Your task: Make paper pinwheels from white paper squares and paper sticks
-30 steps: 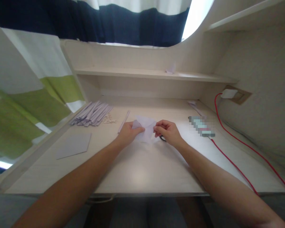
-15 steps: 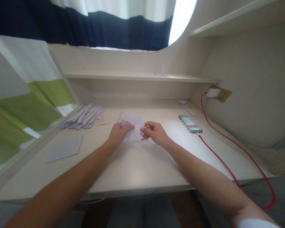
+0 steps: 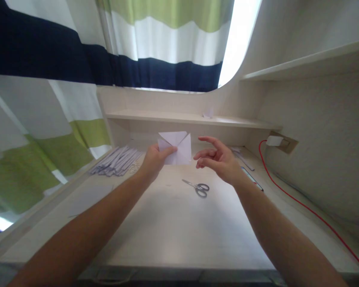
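My left hand (image 3: 154, 158) pinches a folded white paper (image 3: 177, 148) by its left side and holds it up above the desk. The paper shows diagonal creases that meet near its upper middle. My right hand (image 3: 218, 160) hovers just right of the paper with fingers spread, holding nothing and apart from the sheet. Small scissors (image 3: 197, 187) with grey handles lie on the desk (image 3: 173, 231) below and between my hands.
A pile of folded paper strips (image 3: 116, 160) lies at the back left, a grey sheet (image 3: 89, 196) nearer on the left. A red cable (image 3: 302, 203) runs from a wall plug (image 3: 274, 140) along the right. A low shelf (image 3: 191, 118) spans the back.
My left hand lifted the paper off the desk. My right hand let go of it and opened. The scissors, hidden before, now show. The view tilted upward.
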The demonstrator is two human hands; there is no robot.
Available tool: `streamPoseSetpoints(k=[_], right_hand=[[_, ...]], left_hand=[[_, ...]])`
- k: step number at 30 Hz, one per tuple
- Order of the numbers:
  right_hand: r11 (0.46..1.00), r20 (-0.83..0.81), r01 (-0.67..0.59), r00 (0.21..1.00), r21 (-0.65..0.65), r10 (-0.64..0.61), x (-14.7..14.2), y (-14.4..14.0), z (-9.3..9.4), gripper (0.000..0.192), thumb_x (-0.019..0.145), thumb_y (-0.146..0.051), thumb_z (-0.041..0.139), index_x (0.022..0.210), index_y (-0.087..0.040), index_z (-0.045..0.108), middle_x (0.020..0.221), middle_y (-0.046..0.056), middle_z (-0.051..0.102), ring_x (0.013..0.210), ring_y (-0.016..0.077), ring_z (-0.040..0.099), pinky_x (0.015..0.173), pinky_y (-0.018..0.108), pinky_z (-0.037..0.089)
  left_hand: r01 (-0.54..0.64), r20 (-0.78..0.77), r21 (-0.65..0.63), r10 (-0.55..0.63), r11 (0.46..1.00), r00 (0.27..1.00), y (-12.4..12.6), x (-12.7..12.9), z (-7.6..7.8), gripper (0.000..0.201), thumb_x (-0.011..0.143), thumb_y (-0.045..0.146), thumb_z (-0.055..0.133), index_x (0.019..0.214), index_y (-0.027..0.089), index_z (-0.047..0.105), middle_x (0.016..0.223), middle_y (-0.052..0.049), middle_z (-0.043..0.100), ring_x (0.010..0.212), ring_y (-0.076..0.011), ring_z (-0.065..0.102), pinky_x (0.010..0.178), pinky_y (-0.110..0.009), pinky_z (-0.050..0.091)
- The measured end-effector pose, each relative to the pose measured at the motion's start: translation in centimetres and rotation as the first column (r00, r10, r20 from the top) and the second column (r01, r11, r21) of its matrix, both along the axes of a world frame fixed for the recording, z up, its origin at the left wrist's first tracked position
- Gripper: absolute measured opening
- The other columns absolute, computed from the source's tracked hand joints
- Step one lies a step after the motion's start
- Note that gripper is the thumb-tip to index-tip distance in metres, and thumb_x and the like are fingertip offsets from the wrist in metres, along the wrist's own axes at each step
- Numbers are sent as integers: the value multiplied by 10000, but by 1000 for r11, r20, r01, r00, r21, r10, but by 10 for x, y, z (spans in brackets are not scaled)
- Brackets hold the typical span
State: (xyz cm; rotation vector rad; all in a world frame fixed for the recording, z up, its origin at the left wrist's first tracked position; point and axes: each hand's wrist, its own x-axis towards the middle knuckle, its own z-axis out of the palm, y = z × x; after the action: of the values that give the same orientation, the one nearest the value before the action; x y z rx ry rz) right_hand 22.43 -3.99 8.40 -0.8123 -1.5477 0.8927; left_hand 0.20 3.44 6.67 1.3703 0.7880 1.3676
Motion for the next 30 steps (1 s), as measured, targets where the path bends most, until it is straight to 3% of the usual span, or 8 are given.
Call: streamPoseSetpoints(k=[4,7,9,12,16,22,30], right_hand=[[965,247,-9,967,263,-59,13,-23,61,268,896,-191,777,1153,-266,788,1128,48,794,905,178,734,821,329,605],[922,329,108,913,373,-241,16,-40,81,202,902,-254,819,1103,-271,827,1019,38,785,848,173,692,742,302,589],[895,308,136,908,425,-284,17,-44,81,261,880,-270,856,1139,-283,826,957,26,768,809,167,672,712,294,579],[894,268,117,930,432,-252,19,-42,74,305,873,-275,871,1173,-291,814,1032,35,783,838,178,697,750,317,600],[912,345,68,912,403,-221,20,-36,70,226,906,-281,838,1132,-285,823,1068,37,794,881,191,724,820,348,613],[901,411,-2,890,435,-197,13,-36,75,60,918,-261,803,963,-271,841,1015,44,807,907,209,730,792,345,599],[938,275,74,946,339,-174,9,-34,68,104,872,-327,874,943,-258,843,818,29,789,740,177,708,662,306,593]], left_hand=[[171,128,97,-183,980,975,-19,8,60,274,697,326,875,895,148,811,874,-59,810,763,-198,734,721,-272,560],[224,163,180,-253,958,954,-38,12,81,181,723,303,853,811,160,786,804,-36,788,701,-173,712,687,-261,551],[224,146,203,-255,953,956,-43,14,83,174,738,305,845,821,163,790,819,-42,791,712,-178,718,690,-269,560],[221,89,190,-241,957,966,-42,15,76,210,735,303,842,887,160,816,884,-64,811,779,-207,747,729,-293,582],[281,87,129,-293,951,952,-35,13,69,242,716,297,841,911,156,820,877,-68,812,839,-234,772,722,-284,586],[298,106,97,-308,949,945,-35,13,69,242,703,294,860,890,145,820,859,-77,814,783,-225,771,674,-266,576],[130,-57,140,-123,982,991,-36,13,69,220,702,329,850,836,155,832,801,-60,800,679,-199,719,598,-266,539]])
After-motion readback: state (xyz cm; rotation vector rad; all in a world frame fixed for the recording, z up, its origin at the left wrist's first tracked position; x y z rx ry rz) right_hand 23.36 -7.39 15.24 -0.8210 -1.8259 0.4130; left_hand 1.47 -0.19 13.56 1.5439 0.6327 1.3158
